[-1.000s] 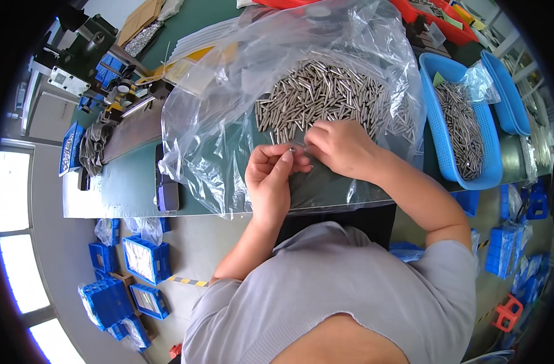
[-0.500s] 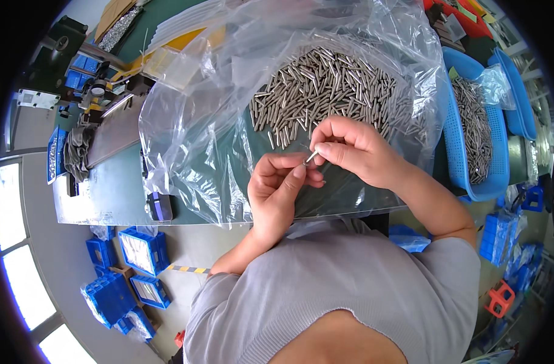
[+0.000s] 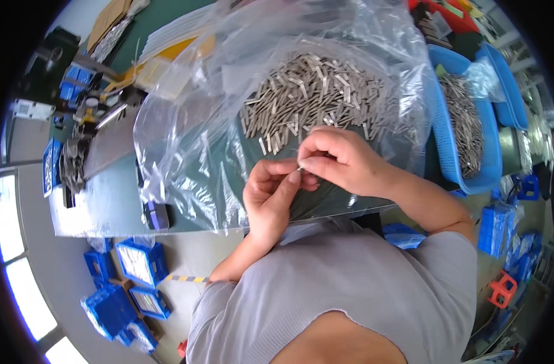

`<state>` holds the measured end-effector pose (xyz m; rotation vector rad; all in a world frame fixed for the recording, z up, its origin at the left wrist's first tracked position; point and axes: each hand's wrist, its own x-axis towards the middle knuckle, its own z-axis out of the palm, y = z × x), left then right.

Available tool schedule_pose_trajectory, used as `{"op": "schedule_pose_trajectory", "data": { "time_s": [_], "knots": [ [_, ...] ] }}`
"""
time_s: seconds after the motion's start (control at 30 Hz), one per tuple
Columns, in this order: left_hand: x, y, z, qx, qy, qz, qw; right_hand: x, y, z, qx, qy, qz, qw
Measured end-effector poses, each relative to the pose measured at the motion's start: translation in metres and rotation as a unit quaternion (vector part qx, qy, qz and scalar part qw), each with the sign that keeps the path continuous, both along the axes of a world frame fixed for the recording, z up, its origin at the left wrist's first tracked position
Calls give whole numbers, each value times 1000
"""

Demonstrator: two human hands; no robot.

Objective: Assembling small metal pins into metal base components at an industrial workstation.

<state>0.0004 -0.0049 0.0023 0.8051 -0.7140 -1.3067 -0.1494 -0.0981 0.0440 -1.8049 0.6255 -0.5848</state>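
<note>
My left hand and my right hand meet above the near part of the clear plastic sheet. My right thumb and forefinger pinch a small metal pin, mostly covered by fingertips. Its tip reaches the closed thumb and forefinger of my left hand, where something tiny, if anything, is too small to name. Just beyond the hands, a heap of short grey metal pins is spread on the plastic.
At the right stands a blue perforated basket holding many similar pins, with another blue basket behind it. A bench fixture is at the left of the green table. Blue crates sit on the floor.
My right hand has moved slightly left and down, closer to my left fingertips, so less of the pin shows. The whole view has shifted and tilted a little.
</note>
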Motion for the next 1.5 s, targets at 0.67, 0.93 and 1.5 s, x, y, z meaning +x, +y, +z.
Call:
{"op": "schedule_pose_trajectory", "data": {
  "time_s": [0.67, 0.93, 1.5],
  "knots": [
    [2, 2, -2, -24, 17, 24, 999, -141, -17, 83, -499, 277, -388, 724],
    [4, 5, 0, -25, 12, 24, 999, -22, -5, 19, -315, 179, -26, 931],
    [4, 4, 1, -15, -19, 23, 999, -10, -22, -10, -300, 66, -19, 951]
  ]
}}
